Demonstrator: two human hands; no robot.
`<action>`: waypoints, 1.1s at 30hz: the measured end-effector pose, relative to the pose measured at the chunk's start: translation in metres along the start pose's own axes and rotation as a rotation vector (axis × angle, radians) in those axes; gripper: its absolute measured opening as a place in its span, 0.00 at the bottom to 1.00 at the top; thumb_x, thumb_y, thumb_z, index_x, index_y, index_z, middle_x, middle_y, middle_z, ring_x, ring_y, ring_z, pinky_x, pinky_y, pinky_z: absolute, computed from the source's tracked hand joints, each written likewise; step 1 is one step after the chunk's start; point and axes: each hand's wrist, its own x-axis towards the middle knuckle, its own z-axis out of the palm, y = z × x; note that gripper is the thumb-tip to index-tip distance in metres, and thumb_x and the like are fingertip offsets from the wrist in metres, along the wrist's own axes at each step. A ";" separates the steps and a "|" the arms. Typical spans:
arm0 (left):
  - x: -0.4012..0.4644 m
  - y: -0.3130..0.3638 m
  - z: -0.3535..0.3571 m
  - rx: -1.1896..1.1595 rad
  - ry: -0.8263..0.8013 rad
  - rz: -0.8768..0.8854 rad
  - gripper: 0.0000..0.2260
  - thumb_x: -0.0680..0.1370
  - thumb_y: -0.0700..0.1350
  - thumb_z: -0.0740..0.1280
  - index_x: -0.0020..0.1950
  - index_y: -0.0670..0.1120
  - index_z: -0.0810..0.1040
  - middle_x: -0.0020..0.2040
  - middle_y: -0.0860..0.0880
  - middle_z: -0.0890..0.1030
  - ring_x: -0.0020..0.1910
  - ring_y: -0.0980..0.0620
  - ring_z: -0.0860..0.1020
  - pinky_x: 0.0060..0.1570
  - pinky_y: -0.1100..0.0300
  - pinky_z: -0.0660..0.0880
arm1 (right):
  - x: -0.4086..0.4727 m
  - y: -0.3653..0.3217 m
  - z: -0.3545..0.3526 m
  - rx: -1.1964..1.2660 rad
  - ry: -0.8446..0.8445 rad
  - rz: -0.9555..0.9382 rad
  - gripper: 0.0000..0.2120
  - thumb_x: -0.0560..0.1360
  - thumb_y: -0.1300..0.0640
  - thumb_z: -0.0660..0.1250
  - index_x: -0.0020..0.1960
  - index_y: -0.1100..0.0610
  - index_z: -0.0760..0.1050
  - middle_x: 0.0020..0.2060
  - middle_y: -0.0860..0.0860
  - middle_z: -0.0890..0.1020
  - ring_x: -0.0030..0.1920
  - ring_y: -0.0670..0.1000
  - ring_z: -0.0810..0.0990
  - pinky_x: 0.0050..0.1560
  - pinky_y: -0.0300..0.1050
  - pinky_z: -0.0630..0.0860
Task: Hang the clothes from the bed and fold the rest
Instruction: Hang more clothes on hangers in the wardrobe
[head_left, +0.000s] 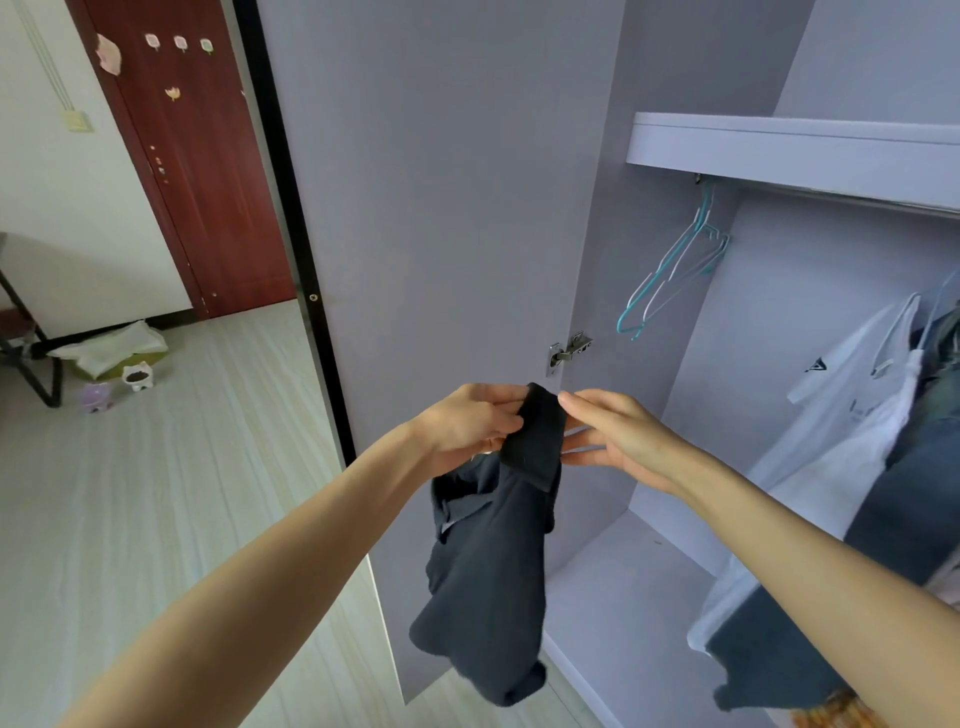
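Dark garment (493, 571), lower centre: pinched by left hand (467, 423); right hand (618, 436) fingers straight, touching its top fold. Risk: slipping floorward before reaching hangers (675, 270), upper right.

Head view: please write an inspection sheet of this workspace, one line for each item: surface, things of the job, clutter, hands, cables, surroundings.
Surface: the wardrobe floor is bare where visible; pale wood-look room floor.
Job's things: dark garment hangs from both hands before the open wardrobe; empty hangers on the rail; white T-shirt and dark clothes already hung.
Clutter: two pet bowls and a lined bin on the floor far left.
Hands: left hand grips the garment's top; right hand, fingers straight, touches it.
Cables: nothing seen.
Surroundings: open wardrobe door, red-brown room door, shelf.
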 end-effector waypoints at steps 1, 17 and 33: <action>-0.001 -0.004 0.000 0.006 -0.027 0.009 0.22 0.77 0.27 0.54 0.68 0.40 0.71 0.61 0.44 0.78 0.56 0.48 0.77 0.54 0.60 0.72 | 0.002 0.000 0.003 0.014 0.010 0.013 0.13 0.77 0.51 0.63 0.50 0.61 0.75 0.41 0.54 0.81 0.43 0.53 0.82 0.48 0.48 0.80; 0.012 -0.114 -0.008 0.304 0.205 -0.110 0.18 0.75 0.49 0.68 0.63 0.50 0.68 0.61 0.49 0.71 0.57 0.52 0.73 0.54 0.60 0.71 | 0.001 -0.021 0.002 0.210 0.205 -0.115 0.12 0.81 0.63 0.54 0.41 0.60 0.71 0.34 0.53 0.76 0.34 0.49 0.77 0.34 0.40 0.74; 0.088 -0.085 -0.020 0.522 0.459 -0.088 0.09 0.76 0.38 0.56 0.53 0.40 0.73 0.48 0.39 0.77 0.46 0.38 0.77 0.47 0.52 0.77 | -0.025 0.029 -0.077 -0.460 0.428 0.030 0.25 0.71 0.39 0.65 0.65 0.41 0.61 0.45 0.48 0.71 0.46 0.45 0.72 0.51 0.42 0.69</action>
